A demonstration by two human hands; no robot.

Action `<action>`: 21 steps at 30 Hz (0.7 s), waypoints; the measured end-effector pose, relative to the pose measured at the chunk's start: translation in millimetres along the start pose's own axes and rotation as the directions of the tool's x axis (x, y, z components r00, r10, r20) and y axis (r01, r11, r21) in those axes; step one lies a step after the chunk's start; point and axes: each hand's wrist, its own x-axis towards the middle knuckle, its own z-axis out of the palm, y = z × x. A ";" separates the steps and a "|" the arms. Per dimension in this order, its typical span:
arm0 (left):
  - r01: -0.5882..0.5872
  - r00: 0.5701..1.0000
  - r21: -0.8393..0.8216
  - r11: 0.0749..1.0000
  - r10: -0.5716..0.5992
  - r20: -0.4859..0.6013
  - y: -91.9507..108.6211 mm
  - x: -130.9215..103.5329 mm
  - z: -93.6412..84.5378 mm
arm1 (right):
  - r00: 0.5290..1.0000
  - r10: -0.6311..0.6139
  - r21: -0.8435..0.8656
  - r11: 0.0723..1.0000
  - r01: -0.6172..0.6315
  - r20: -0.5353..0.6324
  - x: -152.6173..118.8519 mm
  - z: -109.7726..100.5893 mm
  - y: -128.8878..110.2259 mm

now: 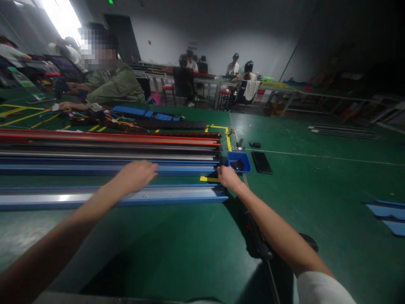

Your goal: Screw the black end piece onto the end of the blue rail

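Long metal profiles lie side by side across the green table, with a blue one [190, 169] in front of black and red ones [158, 137]. My left hand [138, 175] is over the blue profile, its fingers curled and closed round its edge or just above it; what they hold is hidden. At the right end of the same blue profile is my right hand [228, 177], fingers closed together, beside a blue bin [248, 166] with small black parts inside. Nearer to me lies a separate blue-edged silver profile [177, 194], below both hands.
A black phone [262, 162] lies right of the bin. A dark tool [259, 240] with a cable is under my right forearm. Wiring and blue blocks [145, 113] lie behind the profiles, where a person sits. More profiles [341, 131] rest at the right.
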 end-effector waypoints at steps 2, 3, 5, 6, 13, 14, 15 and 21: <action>-0.161 0.984 -0.084 0.983 0.154 -0.090 53.4 8.8 -17.1 | 0.999 0.007 -0.006 1.000 -0.007 -0.038 -3.7 -3.7 -1.1; -0.225 0.970 -0.111 0.968 0.213 -0.115 78.6 13.1 -23.0 | 0.998 0.015 -0.009 1.000 -0.016 -0.062 -5.3 -6.0 -1.2; -0.316 0.943 -0.138 0.939 0.295 -0.156 122.0 21.5 -29.1 | 0.992 0.035 -0.017 0.999 -0.037 -0.118 -7.7 -11.3 -0.1; -0.343 0.931 -0.152 0.927 0.315 -0.183 139.1 25.7 -29.6 | 0.988 0.046 -0.020 0.999 -0.049 -0.146 -8.5 -14.4 1.4; -0.279 0.949 -0.223 0.934 0.233 -0.213 181.9 47.2 -5.8 | 0.936 0.122 -0.016 0.991 -0.135 -0.329 -3.7 -41.1 33.0; -0.264 0.955 -0.243 0.933 0.218 -0.200 181.8 48.5 -1.6 | 0.930 0.134 -0.010 0.989 -0.147 -0.342 -1.3 -44.7 40.8; -0.261 0.957 -0.265 0.928 0.213 -0.198 181.2 49.4 1.8 | 0.924 0.148 -0.003 0.987 -0.159 -0.353 1.2 -47.8 48.9; -0.296 0.955 -0.348 0.890 0.264 -0.136 168.7 50.0 2.2 | 0.941 0.102 -0.029 0.993 -0.117 -0.323 12.4 -51.7 85.8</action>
